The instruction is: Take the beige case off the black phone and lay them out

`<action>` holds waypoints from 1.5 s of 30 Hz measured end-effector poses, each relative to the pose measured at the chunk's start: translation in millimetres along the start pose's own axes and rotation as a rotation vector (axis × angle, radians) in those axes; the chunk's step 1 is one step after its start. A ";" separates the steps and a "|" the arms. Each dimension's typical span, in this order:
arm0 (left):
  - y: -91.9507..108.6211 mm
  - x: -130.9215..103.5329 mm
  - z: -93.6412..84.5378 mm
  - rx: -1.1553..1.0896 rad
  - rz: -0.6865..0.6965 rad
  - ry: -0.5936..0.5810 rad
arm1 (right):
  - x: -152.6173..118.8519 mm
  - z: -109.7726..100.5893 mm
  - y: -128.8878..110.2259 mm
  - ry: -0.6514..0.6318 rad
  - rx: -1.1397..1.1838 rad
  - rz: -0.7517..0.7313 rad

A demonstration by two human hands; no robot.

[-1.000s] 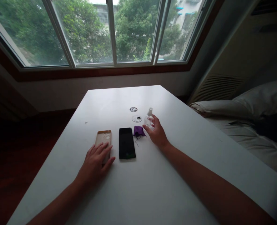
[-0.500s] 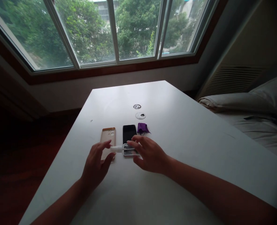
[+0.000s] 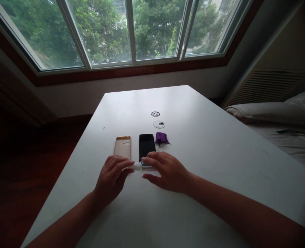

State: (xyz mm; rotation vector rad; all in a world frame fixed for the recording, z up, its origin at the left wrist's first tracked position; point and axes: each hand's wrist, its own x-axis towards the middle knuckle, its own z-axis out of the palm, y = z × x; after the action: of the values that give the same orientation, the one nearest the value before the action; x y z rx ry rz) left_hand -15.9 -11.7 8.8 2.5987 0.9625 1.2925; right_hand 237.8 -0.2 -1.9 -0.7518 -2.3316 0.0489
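Between my hands is a small clear spray bottle (image 3: 137, 166), lying sideways with its whitish cap toward the left. My left hand (image 3: 110, 175) pinches the cap between thumb and fingers. The bottle's clear body is in my right hand (image 3: 168, 172), whose fingers cover most of it. Just beyond, a black phone (image 3: 146, 144) lies face up, its lower end hidden behind the bottle and fingers. To its left rests a pinkish-gold phone case (image 3: 123, 147), partly covered by my left hand. A crumpled purple cloth pouch (image 3: 162, 138) lies right of the phone.
The white table (image 3: 206, 148) narrows toward the window. Its surface has a round hole (image 3: 155, 114), with a ring-shaped cover (image 3: 159, 124) nearer me. A tiny scrap (image 3: 104, 128) lies at the left. Pale cushioned seating (image 3: 273, 113) stands along the right side.
My left hand has moved to the right and its thumb and fingers have closed on the bottle's cap. The view has shifted slightly; the phone, case and pouch lie as before.
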 end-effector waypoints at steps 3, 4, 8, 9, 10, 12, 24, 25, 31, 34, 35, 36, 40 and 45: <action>-1.1 -0.4 0.0 -0.020 0.007 -0.016 | 1.4 0.3 -1.3 0.013 0.083 -0.004; -1.1 -0.5 0.1 -0.025 0.013 -0.019 | 1.8 0.3 -1.6 0.019 0.107 -0.007; -0.1 -0.6 0.3 -0.038 0.040 -0.021 | 1.9 1.2 -1.1 0.023 0.161 -0.029; -0.1 -0.8 0.4 -0.040 0.043 -0.024 | 1.6 1.9 -0.6 0.022 0.163 -0.035; -0.3 -1.1 0.5 -0.040 0.044 -0.026 | 1.1 2.8 0.0 0.024 0.162 -0.041; -1.3 -2.2 0.6 -0.035 0.040 -0.023 | -0.1 5.1 1.2 0.041 0.154 -0.047; -3.8 -6.0 1.6 0.013 -0.057 -0.005 | 1.7 5.4 2.0 0.066 0.069 -0.067; -4.2 -6.2 1.8 0.011 -0.064 -0.010 | 2.3 5.2 1.7 0.058 0.069 -0.082; -4.9 -7.1 2.4 -0.006 -0.114 -0.044 | 4.5 5.5 -2.2 0.035 0.024 -0.114; -4.8 -6.7 2.7 -0.020 -0.118 -0.043 | 5.0 5.0 -4.1 0.018 0.021 -0.110; -4.8 -6.6 2.9 -0.029 -0.117 -0.045 | 5.1 4.8 -4.4 0.013 0.028 -0.115; -4.8 -6.4 3.1 -0.038 -0.113 -0.050 | 5.1 4.6 -4.5 0.011 0.035 -0.123; -3.5 -5.0 4.1 -0.040 -0.069 -0.055 | 4.9 3.8 -3.1 0.014 0.057 -0.140; -1.4 -2.7 4.2 0.030 -0.007 -0.042 | 7.4 1.9 -3.4 0.029 0.067 -0.136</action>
State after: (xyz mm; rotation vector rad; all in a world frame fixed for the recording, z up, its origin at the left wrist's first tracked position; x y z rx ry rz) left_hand -14.7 -11.2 3.8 2.6310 0.9899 1.2262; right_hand 230.4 1.2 1.8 -0.5556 -2.3354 0.0552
